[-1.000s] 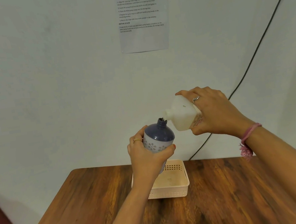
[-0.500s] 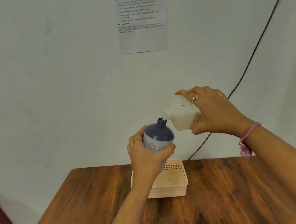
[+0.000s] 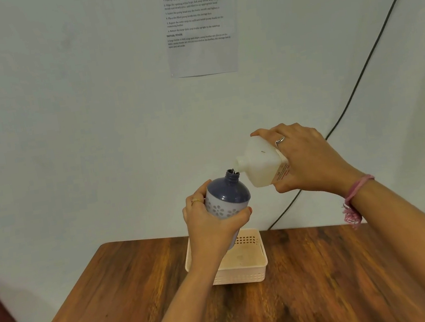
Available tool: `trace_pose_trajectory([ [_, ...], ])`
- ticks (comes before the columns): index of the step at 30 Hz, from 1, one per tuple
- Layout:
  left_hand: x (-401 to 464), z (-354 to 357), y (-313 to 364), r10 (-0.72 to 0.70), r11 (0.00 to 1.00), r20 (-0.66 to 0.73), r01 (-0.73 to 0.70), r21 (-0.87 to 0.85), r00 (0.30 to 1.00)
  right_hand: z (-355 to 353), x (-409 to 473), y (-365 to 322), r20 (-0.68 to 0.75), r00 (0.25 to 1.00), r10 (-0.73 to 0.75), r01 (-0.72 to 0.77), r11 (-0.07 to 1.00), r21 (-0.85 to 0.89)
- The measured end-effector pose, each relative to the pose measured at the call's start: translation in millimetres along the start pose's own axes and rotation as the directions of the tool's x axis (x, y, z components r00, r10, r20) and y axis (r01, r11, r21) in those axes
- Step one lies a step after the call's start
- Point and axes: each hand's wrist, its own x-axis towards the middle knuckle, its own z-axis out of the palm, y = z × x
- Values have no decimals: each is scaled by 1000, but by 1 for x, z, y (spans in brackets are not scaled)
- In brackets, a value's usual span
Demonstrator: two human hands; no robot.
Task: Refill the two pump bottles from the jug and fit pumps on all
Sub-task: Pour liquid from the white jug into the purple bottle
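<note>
Our fingers (image 3: 288,133) on the right hand (image 3: 307,157) are wrapped over the top and far side of a white jug (image 3: 260,164), with the thumb pressed underneath, so the jug is clamped firmly. The fingers of the left hand (image 3: 212,221) are curled tight around the lower body of a blue pump bottle (image 3: 227,195), thumb tip showing on its right side. Both are held up in the air above the wooden desk (image 3: 334,280), in front of a pale wall.

We hold the jug tipped nearly on its side, its short neck pointing left and slightly down, the spout just at the open mouth of the bottle. The bottle leans a little toward the jug, we judge to meet the spout and catch the liquid. A thin glint at the bottle's mouth may be a stream; we cannot be sure.

The bottle is opaque, with a dark blue shoulder and a paler lower part with a flower pattern, so its fill level is hidden. It has no pump fitted. The jug is milky white; how much it holds cannot be told.

Below our hands a cream basket (image 3: 239,274) with perforated walls stands on the desk and looks empty. No second bottle and no pumps are in view.
</note>
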Motion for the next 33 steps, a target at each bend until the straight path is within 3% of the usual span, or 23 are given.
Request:
trace_pose_trajectory([
  [18, -3, 8, 3, -4, 1000, -3, 4, 6, 1000, 1, -4, 8, -31, 999, -11, 11, 1000, -3],
  [33, -11, 18, 5, -62, 996, -2, 62, -56, 998, 15, -20, 18, -19, 998, 67, -63, 989, 133],
])
